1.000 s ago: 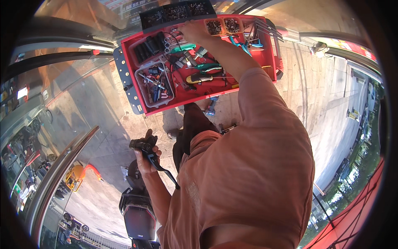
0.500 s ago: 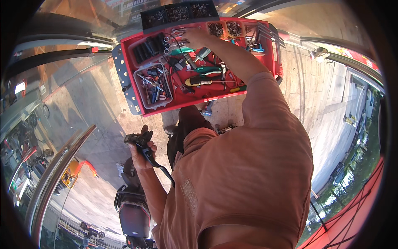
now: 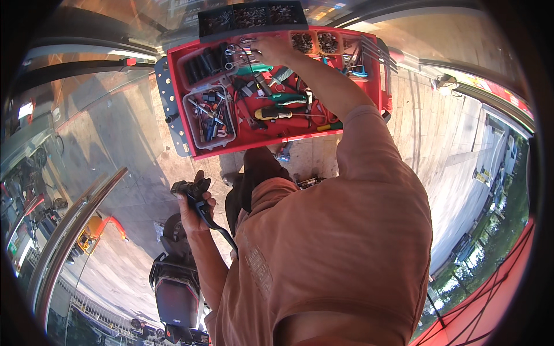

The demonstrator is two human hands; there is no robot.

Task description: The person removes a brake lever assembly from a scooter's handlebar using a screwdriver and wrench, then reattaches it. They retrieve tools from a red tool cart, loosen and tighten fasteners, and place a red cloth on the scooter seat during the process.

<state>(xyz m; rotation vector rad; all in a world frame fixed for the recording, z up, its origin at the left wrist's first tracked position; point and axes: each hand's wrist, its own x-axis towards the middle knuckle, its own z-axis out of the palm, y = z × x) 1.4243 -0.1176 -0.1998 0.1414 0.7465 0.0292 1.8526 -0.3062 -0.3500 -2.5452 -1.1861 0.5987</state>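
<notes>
My left hand (image 3: 196,213) is closed around a black brake lever (image 3: 212,222) with its clamp-like mount, held low beside my body, the lever curving down toward my shirt. My right hand (image 3: 272,51) reaches to the back of a red tool drawer (image 3: 242,151). Its fingers are closed at some silver wrenches (image 3: 235,51) whose ring ends point left; the fingertips are partly hidden, but they seem to grip one. Nearer to me lie a yellow-and-black screwdriver (image 3: 270,113) and green-handled pliers (image 3: 287,98).
A black tray (image 3: 252,30) of small fasteners sits at the back. Orange bins (image 3: 314,49) of screws stand right of my right hand. Sockets (image 3: 203,66) and a clear bin (image 3: 199,147) of bits fill the drawer's left. A motorbike (image 3: 176,300) stands at lower left, near metal rails (image 3: 86,219).
The silver wrench ends beside my right hand have shifted and spread apart. My left hand still holds the brake lever, and the view has moved slightly.
</notes>
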